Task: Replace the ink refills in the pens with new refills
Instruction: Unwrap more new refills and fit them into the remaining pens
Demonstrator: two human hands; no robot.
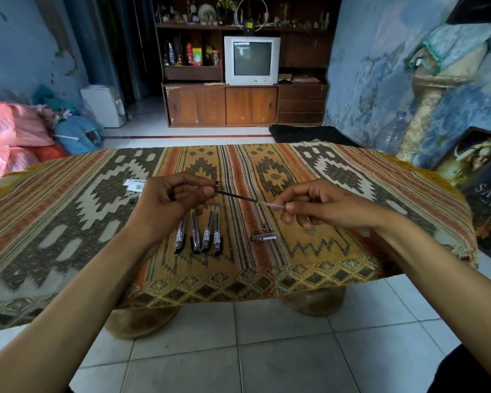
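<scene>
Above a table draped in a patterned woven cloth, the left hand and the right hand each pinch one end of a thin ink refill, holding it level between them. Four capped pens lie side by side on the cloth just below the left hand, with a short pen piece lying apart nearer the right hand. A white barcoded packet lies beyond the left hand, its contents hidden.

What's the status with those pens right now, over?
Both hands up over the table: left hand and right hand pinch one thin refill between them. Four pens lie in a row below. Loose pen part beside them. Nothing in the way.
</scene>
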